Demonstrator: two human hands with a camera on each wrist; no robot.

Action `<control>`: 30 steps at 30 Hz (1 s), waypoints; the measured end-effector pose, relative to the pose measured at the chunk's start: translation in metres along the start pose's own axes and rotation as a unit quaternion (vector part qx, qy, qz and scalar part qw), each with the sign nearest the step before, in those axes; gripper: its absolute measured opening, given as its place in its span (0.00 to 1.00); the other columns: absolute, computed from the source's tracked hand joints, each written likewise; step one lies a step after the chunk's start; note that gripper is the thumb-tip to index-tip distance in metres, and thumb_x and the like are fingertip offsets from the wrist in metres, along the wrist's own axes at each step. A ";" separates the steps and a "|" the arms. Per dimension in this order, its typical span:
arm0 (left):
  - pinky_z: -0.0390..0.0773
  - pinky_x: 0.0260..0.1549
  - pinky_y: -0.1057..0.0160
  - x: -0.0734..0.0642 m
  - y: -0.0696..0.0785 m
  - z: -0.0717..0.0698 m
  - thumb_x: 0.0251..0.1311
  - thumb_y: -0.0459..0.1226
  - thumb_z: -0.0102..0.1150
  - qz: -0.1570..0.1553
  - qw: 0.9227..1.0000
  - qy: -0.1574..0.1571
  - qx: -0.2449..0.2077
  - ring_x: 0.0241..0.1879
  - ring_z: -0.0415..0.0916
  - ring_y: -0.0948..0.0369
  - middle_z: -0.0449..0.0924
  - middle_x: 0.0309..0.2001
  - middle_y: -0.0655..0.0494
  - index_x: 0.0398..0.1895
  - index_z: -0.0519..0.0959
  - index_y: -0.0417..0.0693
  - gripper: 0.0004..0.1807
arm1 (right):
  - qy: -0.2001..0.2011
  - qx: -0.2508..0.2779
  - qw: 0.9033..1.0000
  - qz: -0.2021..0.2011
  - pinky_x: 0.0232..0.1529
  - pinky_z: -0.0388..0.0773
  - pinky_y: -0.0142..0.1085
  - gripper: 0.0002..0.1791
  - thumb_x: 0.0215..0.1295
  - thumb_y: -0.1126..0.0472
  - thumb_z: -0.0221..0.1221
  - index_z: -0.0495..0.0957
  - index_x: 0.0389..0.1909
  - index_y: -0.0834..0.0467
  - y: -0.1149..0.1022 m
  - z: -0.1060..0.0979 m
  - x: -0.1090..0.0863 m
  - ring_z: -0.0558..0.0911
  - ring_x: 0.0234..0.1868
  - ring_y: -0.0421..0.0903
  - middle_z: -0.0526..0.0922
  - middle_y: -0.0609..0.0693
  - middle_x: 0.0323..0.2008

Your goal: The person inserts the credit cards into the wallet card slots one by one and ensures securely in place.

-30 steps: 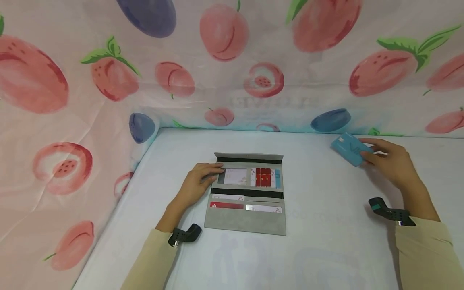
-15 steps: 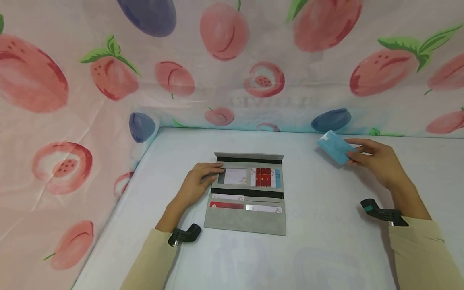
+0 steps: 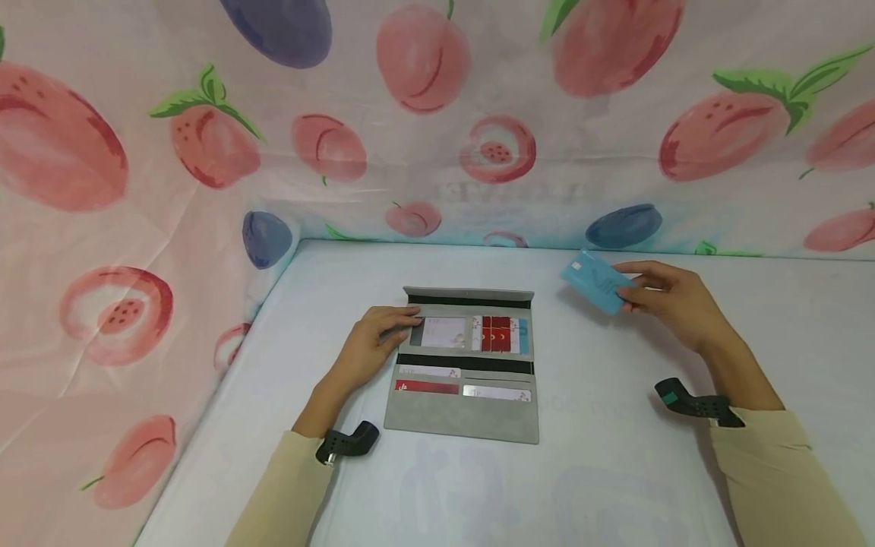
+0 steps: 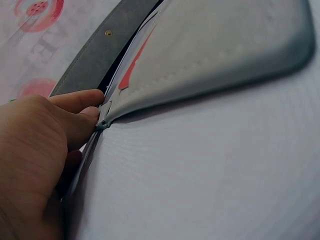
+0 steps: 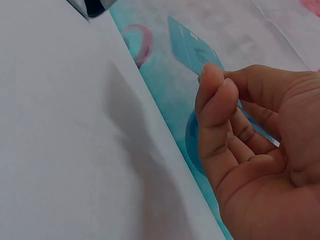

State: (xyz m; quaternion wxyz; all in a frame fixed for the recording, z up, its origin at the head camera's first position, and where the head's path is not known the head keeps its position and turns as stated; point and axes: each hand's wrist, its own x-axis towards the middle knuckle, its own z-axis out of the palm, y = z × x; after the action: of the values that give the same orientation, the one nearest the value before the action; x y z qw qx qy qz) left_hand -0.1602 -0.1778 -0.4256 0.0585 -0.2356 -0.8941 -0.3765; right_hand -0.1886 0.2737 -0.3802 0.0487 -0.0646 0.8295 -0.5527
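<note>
A grey wallet (image 3: 461, 422) lies unfolded on the white table, cards showing in its slots. Red-and-white cards (image 3: 497, 334) fill the upper right pocket, with a thin blue strip beside them. At the wallet's upper left edge, my left hand (image 3: 369, 339) holds it between thumb and fingers; the left wrist view shows the thumb (image 4: 82, 122) right at the fold. My right hand (image 3: 677, 302) pinches one corner of a light blue card (image 3: 593, 281), raised right of the wallet with its chip side showing. In the right wrist view the card (image 5: 189, 46) sticks out past the fingertips.
A fruit-print cloth (image 3: 424, 152) hangs along the table's back and left sides. The white table surface (image 3: 615, 471) stretches in front and to the right of the wallet. Each wrist carries a black strap mount (image 3: 697, 403).
My right hand has carried the blue card leftward, closer to the wallet. The left hand and the wallet have stayed in place.
</note>
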 end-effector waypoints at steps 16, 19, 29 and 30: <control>0.64 0.59 0.51 0.000 -0.002 0.001 0.62 0.30 0.59 0.010 1.000 0.004 -0.001 0.61 0.66 0.55 0.75 0.60 0.56 0.51 0.82 0.47 0.15 | -0.103 -0.008 0.994 -0.046 0.36 0.81 0.39 0.19 0.66 0.60 0.60 0.75 0.56 0.63 -0.020 0.026 0.001 0.80 0.32 0.56 0.81 0.59 0.34; 0.63 0.60 0.52 0.000 -0.002 0.000 0.62 0.30 0.59 0.005 1.000 0.001 -0.001 0.61 0.65 0.56 0.75 0.60 0.57 0.51 0.82 0.48 0.15 | -0.137 0.003 0.989 -0.058 0.36 0.81 0.40 0.19 0.67 0.62 0.59 0.75 0.56 0.64 -0.023 0.032 0.001 0.80 0.31 0.56 0.80 0.60 0.32; 0.63 0.60 0.52 0.001 -0.002 0.001 0.61 0.29 0.60 0.011 1.000 0.003 0.004 0.61 0.66 0.55 0.75 0.60 0.55 0.51 0.82 0.47 0.15 | -0.195 0.034 0.979 -0.048 0.39 0.81 0.44 0.16 0.68 0.64 0.57 0.75 0.56 0.62 -0.024 0.058 0.003 0.81 0.32 0.59 0.80 0.62 0.35; 0.63 0.60 0.52 0.001 -0.002 0.001 0.61 0.29 0.59 0.011 1.000 0.004 0.003 0.61 0.66 0.55 0.75 0.60 0.55 0.51 0.82 0.47 0.15 | -0.200 0.036 0.978 -0.049 0.38 0.81 0.44 0.16 0.68 0.64 0.57 0.75 0.56 0.61 -0.024 0.061 0.003 0.81 0.32 0.59 0.80 0.62 0.34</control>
State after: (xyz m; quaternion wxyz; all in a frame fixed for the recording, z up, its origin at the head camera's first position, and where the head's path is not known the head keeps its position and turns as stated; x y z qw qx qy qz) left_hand -0.1624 -0.1779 -0.4275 0.0666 -0.2436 -0.8926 -0.3736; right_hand -0.1806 0.2087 -0.3810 0.1887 -0.2124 0.7786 -0.5596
